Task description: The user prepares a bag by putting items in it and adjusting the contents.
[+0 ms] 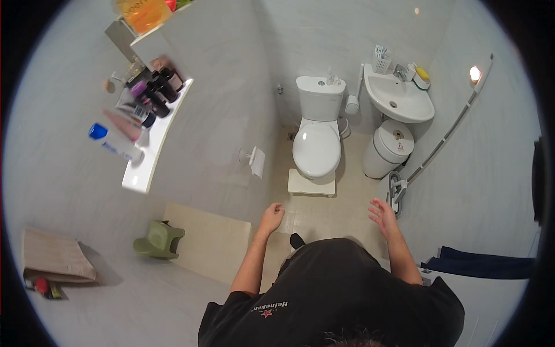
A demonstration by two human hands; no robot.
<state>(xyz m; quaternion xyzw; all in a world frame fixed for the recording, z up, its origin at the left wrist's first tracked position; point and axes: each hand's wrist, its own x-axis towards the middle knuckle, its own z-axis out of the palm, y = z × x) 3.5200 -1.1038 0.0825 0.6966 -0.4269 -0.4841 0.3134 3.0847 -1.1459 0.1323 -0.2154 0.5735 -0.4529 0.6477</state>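
My left hand (272,217) hangs in the air with its fingers loosely curled and nothing seen in it. Nearest to it is the left wall, below a toilet paper roll (257,162) on a wall holder. On the other side my right hand (383,216) is raised, fingers apart and holding nothing. Close beyond it a flat mop head (396,191) rests near the floor, its handle (444,139) leaning up the right wall. Ahead stands a white toilet (318,149) with its lid down and a white footstool (311,185) at its base.
A corner washbasin (401,97) hangs above a lidded white bin (389,149). A toilet brush (353,104) is beside the tank. Bottles (149,99) crowd a left ledge (138,178). A green plastic stool (159,240) stands lower left; dark blue cloth (477,262) hangs at right.
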